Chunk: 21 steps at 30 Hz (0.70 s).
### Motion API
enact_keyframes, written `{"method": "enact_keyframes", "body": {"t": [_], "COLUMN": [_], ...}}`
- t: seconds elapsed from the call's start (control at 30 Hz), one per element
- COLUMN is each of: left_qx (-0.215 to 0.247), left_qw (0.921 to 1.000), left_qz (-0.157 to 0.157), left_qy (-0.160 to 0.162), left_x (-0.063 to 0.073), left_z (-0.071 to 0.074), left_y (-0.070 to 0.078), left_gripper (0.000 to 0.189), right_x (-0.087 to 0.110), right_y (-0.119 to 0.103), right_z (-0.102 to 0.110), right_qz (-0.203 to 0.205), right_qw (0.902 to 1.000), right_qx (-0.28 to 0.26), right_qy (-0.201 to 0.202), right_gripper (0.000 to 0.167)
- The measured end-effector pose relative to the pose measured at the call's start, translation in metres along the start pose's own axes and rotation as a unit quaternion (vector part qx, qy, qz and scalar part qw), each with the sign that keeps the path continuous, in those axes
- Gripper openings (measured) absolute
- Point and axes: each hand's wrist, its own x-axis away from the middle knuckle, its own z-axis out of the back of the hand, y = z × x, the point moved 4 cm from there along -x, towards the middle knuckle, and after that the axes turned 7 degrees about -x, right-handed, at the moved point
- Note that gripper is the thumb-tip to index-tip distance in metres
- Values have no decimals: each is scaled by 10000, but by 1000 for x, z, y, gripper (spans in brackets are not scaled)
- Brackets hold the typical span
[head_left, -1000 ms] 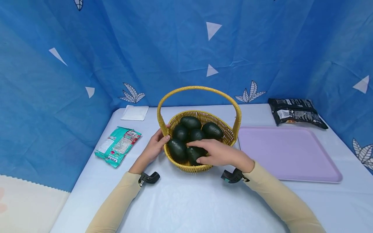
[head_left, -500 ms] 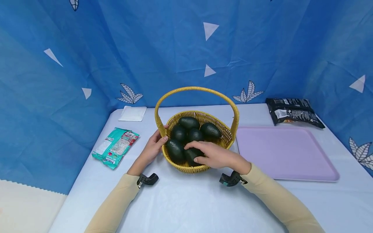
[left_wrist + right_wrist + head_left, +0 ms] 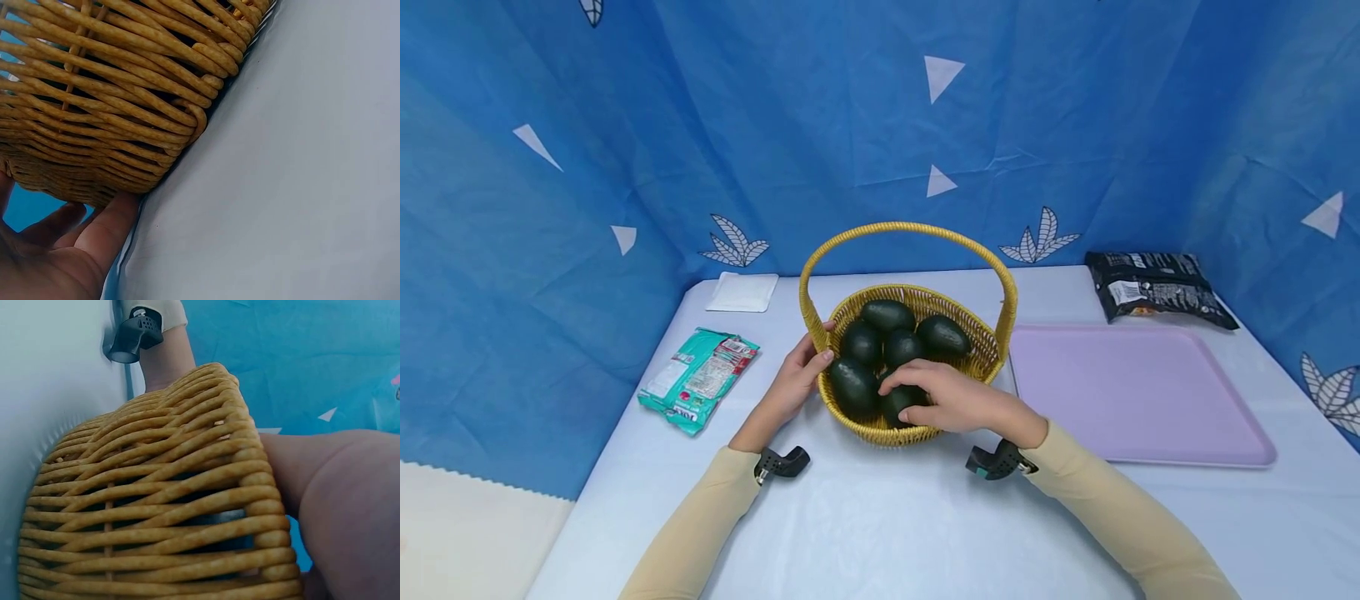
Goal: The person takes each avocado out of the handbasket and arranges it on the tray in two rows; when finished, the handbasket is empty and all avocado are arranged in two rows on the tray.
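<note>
A yellow wicker basket [image 3: 880, 435] with a tall arched handle [image 3: 901, 227] stands mid-table, holding several dark green avocados [image 3: 887, 315]. At the basket's left side, my left hand [image 3: 793, 379] grips it near the foot of the handle, thumb at the rim; in the left wrist view its fingers [image 3: 106, 234] touch the woven wall. My right hand [image 3: 958, 396] reaches over the right rim and holds the front avocado [image 3: 895, 404] between thumb and fingers, partly covering it. The right wrist view shows mostly the basket wall [image 3: 169, 506], which hides the fingertips.
A lilac tray [image 3: 1138, 392] lies right of the basket. Behind it is a black snack packet [image 3: 1157, 287]. On the left lie a teal packet [image 3: 700, 379] and a white flat packet [image 3: 742, 292]. Blue curtain [image 3: 850, 125] borders the table's back and sides.
The right hand's fingers have curled slightly further down around the front avocado. The left hand stays at the basket's side. The head view has shifted slightly.
</note>
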Motion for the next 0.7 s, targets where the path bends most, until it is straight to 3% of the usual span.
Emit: {"method": "enact_keyframes", "body": {"t": [0.27, 0.7], "left_qx": [-39, 35], "left_qw": [10000, 10000], "left_qz": [-35, 30], "left_qy": [27, 6], "left_x": [0, 0], "left_z": [1, -1], "left_y": [0, -1], "left_gripper": [56, 56], "right_x": [-1, 3], "right_y": [0, 2], "right_z": [3, 6], "right_qz": [-138, -67], "right_qw": [9988, 9962], "right_qx": [-16, -290], "right_qy": [468, 815], "right_gripper": [45, 42]}}
